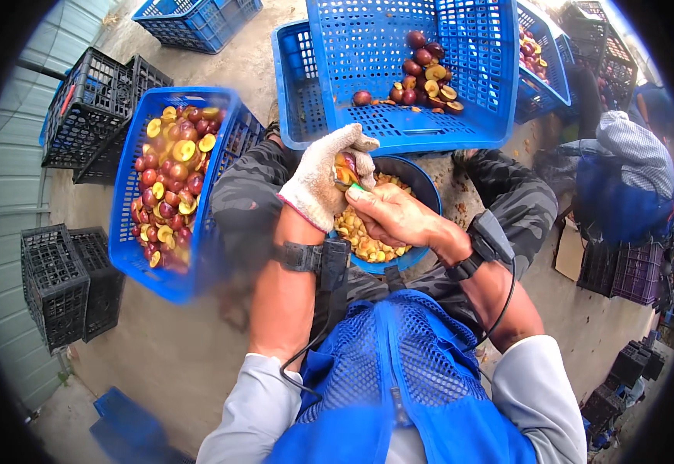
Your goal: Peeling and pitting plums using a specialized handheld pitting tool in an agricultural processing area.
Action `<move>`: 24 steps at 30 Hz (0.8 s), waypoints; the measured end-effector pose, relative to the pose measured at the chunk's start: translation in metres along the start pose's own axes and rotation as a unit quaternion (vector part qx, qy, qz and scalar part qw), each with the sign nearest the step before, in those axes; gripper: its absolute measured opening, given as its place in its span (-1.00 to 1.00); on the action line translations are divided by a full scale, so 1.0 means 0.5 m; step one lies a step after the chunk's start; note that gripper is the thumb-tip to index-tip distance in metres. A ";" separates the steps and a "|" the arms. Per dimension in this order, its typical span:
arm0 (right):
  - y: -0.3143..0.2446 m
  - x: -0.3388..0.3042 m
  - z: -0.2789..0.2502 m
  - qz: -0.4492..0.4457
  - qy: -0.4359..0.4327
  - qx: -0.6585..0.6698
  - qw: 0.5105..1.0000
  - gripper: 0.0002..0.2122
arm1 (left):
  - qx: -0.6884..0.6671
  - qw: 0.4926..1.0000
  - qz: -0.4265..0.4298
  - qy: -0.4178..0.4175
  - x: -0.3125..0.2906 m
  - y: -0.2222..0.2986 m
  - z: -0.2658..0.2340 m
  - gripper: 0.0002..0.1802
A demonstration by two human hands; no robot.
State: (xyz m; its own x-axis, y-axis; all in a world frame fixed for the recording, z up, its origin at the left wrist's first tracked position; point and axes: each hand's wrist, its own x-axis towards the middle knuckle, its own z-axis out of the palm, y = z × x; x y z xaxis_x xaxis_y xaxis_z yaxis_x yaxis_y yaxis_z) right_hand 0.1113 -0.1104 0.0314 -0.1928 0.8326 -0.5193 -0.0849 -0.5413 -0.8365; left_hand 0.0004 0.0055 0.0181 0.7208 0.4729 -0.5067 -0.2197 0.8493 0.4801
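Looking close in, we've got our gloved left hand (325, 176) curled around a plum-like fruit (344, 175), and our bare right hand (399, 217) pinching something small and green (357, 186) against it. Can't tell if it's a blade; if so, slick fruit could make it slip and nick us. Below both hands sits a blue bucket (425, 181) of yellow pieces (366, 238); beyond them, a tilted blue crate (368, 46).

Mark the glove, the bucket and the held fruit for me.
Glove (315, 181): head view, back of the left hand.
Bucket (424, 184): head view, bare inner wall.
Held fruit (344, 165): head view, side showing between the fingers.
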 end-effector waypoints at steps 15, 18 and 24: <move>0.026 0.019 0.047 -0.007 -0.101 0.079 0.992 -0.54 | -0.049 0.993 -0.082 -0.075 -0.010 0.004 -0.064 -0.60; -0.020 -0.012 0.018 -0.002 -0.077 -0.095 0.992 -0.54 | -0.082 0.990 -0.083 -0.074 -0.005 0.002 -0.054 -0.56; 0.079 -0.073 -0.088 0.073 0.041 -0.623 0.777 -0.58 | 0.135 0.980 0.113 0.093 -0.045 0.007 -0.012 -0.68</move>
State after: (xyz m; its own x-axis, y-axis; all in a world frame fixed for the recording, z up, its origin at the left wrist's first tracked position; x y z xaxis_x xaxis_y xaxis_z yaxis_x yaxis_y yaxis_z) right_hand 0.1578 -0.1570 0.0093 -0.0442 0.8046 -0.5922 0.9555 -0.1389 -0.2601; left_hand -0.0206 -0.0010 0.0270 0.5356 0.6982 -0.4751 -0.1599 0.6362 0.7548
